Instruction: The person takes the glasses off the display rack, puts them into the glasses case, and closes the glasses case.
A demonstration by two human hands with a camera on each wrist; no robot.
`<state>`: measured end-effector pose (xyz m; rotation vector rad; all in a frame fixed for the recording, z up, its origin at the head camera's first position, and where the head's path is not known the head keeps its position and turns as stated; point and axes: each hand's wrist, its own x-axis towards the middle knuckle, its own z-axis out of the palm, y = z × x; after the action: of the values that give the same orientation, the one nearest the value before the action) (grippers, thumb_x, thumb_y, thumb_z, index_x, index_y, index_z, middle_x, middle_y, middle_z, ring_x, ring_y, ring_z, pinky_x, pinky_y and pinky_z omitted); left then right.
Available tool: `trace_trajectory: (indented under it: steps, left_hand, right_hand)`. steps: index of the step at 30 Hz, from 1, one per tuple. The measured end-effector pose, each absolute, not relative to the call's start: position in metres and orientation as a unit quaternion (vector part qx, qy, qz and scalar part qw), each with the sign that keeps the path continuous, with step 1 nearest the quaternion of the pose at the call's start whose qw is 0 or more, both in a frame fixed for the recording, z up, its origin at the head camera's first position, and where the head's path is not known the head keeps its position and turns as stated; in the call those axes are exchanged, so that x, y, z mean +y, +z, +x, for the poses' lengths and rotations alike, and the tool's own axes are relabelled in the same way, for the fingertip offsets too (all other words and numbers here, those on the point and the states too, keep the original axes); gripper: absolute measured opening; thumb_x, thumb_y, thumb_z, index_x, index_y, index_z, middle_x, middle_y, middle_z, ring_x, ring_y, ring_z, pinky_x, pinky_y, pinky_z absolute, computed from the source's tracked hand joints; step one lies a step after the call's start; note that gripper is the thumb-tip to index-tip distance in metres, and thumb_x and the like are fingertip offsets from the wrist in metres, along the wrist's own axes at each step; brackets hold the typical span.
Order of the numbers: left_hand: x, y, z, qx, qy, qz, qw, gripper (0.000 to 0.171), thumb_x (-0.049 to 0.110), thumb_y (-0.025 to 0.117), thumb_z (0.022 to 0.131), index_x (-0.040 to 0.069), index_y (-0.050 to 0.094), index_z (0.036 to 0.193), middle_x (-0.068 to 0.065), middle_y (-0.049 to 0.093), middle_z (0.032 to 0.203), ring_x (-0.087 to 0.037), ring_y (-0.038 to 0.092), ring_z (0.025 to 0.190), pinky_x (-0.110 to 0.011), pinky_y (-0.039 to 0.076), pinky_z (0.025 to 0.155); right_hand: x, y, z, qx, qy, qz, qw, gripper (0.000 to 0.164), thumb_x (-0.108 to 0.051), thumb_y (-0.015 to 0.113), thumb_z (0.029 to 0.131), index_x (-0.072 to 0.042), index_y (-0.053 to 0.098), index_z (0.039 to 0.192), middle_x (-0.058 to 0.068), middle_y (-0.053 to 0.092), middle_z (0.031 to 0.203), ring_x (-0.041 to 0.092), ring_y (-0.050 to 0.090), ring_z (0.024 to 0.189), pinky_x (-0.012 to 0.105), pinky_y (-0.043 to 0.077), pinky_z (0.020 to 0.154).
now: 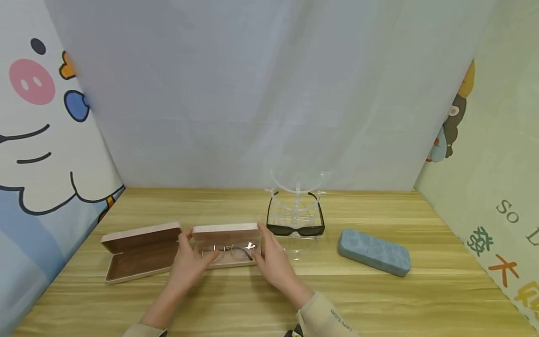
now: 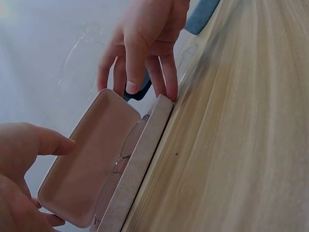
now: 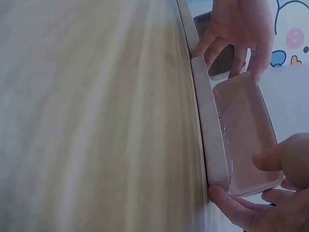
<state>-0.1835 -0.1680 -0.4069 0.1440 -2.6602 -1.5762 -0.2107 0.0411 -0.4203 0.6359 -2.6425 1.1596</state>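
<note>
I have the left hand (image 1: 190, 262) and right hand (image 1: 275, 263) gripping the open pink eyeglass case (image 1: 227, 234) between a brown-lined case (image 1: 143, 257) and clear display stand (image 1: 297, 201); only the head view shows the sunglasses (image 1: 283, 230) whole.

Standing by, I read the surface (image 1: 236, 309) left to right from the person's side: first open case (image 1: 141, 234); second open case (image 1: 226, 228), eyeglasses (image 1: 239, 253) lying inside; display stand (image 1: 298, 201), sunglasses (image 1: 296, 231) on it; closed case (image 1: 374, 252). Left grip (image 1: 191, 262): second case's left end. Right grip (image 1: 275, 264): its right end. Curtain (image 1: 273, 93): behind the surface.
</note>
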Motion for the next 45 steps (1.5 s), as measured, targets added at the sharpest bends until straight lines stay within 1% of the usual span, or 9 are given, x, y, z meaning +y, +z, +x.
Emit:
trace_trajectory:
  steps: [5,10,18,24,30,33,36,39,45]
  left_hand:
    - [-0.1688,-0.4054,-0.1841,-0.881,-0.47,0.046,0.024,0.098,0.041,0.062,0.084,0.006,-0.005,0.145,-0.029,0.011,0.146,-0.05,0.026,0.127,-0.062,0.031,0.097]
    - [-0.172,-0.4027,-0.1846,-0.89,-0.452,0.048,0.026,0.085,0.043,0.056,0.087,0.009,0.006,0.146,-0.028,0.01,0.147,-0.052,0.021,0.128,-0.066,0.026,0.097]
    - [-0.1726,-0.4058,-0.1846,-0.886,-0.457,0.048,0.054,0.067,0.044,0.047,0.092,0.008,0.019,0.141,-0.023,0.023,0.144,-0.05,0.03,0.124,-0.064,0.03,0.096]
    - [-0.1708,-0.4054,-0.187,-0.886,-0.456,0.07,0.047,0.057,0.045,0.034,0.096,0.006,0.024,0.136,-0.026,0.026,0.143,-0.05,0.031,0.124,-0.066,0.028,0.096]
    - [-0.1708,-0.4014,-0.1885,-0.883,-0.458,0.095,0.031,0.05,0.044,0.029,0.097,0.007,0.026,0.132,-0.027,0.03,0.14,-0.049,0.045,0.11,-0.068,0.028,0.09]
    - [-0.1719,-0.4005,-0.1887,-0.886,-0.453,0.101,0.026,0.048,0.043,0.029,0.097,0.008,0.027,0.13,-0.028,0.03,0.14,-0.042,0.053,0.093,-0.059,0.039,0.079]
    - [-0.1726,-0.4003,-0.1884,-0.89,-0.443,0.104,0.029,0.045,0.041,0.032,0.097,0.008,0.029,0.128,-0.028,0.033,0.138,-0.032,0.054,0.077,-0.048,0.042,0.067]
    - [-0.1729,-0.4,-0.1878,-0.889,-0.445,0.106,0.031,0.045,0.041,0.034,0.097,0.009,0.03,0.127,-0.028,0.034,0.138,-0.039,0.055,0.087,-0.051,0.042,0.069]
    - [-0.175,-0.4016,-0.1881,-0.883,-0.457,0.109,0.023,0.052,0.046,0.035,0.095,0.01,0.032,0.133,-0.025,0.033,0.14,-0.051,0.035,0.121,-0.065,0.034,0.09]
  right_hand:
    - [0.0409,-0.4212,-0.2108,-0.891,0.392,0.21,0.094,0.066,-0.008,0.063,0.085,-0.004,0.027,0.141,0.014,0.04,0.138,0.005,0.052,0.061,0.018,0.047,0.058]
    - [0.0406,-0.4211,-0.2108,-0.89,0.4,0.202,0.09,0.065,-0.008,0.062,0.085,-0.005,0.027,0.14,0.014,0.042,0.138,0.015,0.061,0.069,0.019,0.049,0.06]
    - [0.0402,-0.4211,-0.2099,-0.876,0.434,0.197,0.076,0.061,-0.006,0.061,0.085,-0.007,0.029,0.137,0.016,0.041,0.138,0.027,0.066,0.086,0.017,0.051,0.063]
    - [0.0412,-0.4234,-0.2088,-0.872,0.441,0.199,0.073,0.058,-0.007,0.061,0.086,-0.007,0.03,0.135,0.019,0.044,0.135,0.021,0.067,0.075,0.015,0.047,0.053]
    - [0.0411,-0.4242,-0.2091,-0.876,0.429,0.206,0.078,0.054,-0.007,0.06,0.086,-0.007,0.031,0.132,0.023,0.046,0.132,0.005,0.05,0.046,0.014,0.036,0.038]
    - [0.0401,-0.4244,-0.209,-0.876,0.427,0.208,0.077,0.05,-0.007,0.058,0.088,-0.008,0.032,0.13,0.025,0.046,0.131,0.013,0.058,0.051,0.013,0.038,0.041]
    - [0.04,-0.424,-0.2089,-0.875,0.432,0.205,0.074,0.046,-0.01,0.056,0.089,-0.01,0.032,0.128,0.025,0.046,0.131,0.027,0.067,0.076,0.018,0.048,0.052]
    - [0.0404,-0.423,-0.2097,-0.875,0.439,0.195,0.066,0.041,-0.015,0.055,0.091,-0.012,0.034,0.126,0.025,0.046,0.131,0.031,0.065,0.088,0.023,0.051,0.059]
    - [0.0401,-0.419,-0.2116,-0.883,0.432,0.176,0.05,0.037,-0.018,0.053,0.092,-0.01,0.036,0.125,0.022,0.047,0.13,0.009,0.051,0.055,0.022,0.041,0.046]
